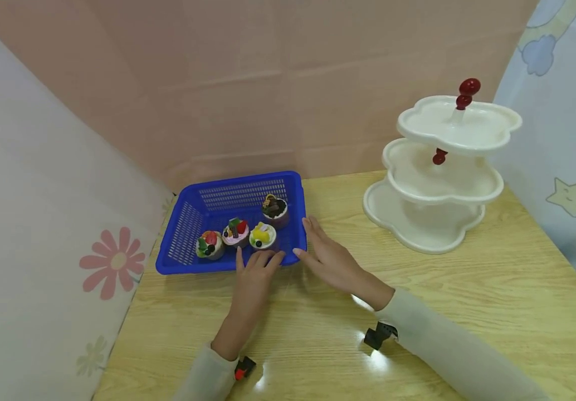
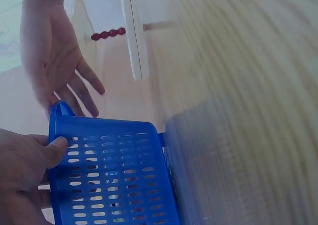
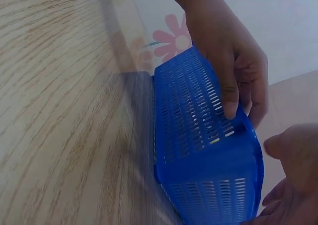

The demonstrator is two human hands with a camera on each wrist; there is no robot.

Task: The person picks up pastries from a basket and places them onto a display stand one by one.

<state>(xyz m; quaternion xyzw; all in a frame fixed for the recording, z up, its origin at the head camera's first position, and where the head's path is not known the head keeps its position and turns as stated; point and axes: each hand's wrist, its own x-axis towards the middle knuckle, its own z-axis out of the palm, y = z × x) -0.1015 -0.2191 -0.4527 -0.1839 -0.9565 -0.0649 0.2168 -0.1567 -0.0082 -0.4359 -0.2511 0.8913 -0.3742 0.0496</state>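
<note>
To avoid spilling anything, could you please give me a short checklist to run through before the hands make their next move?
1. Cupcakes inside the blue basket: ok, four lie within it, toppings showing.
2. Left hand on the basket: ok, it grips the near side, thumb outside and fingers over the rim.
3. Left fingers off the yellow-topped cupcake: cannot tell, they are very close.
4. Right hand touching the basket: cannot tell; it is at the right end, fingers extended.
5. White tiered stand upright and apart from the basket: ok, bare tabletop shows between them.
</note>
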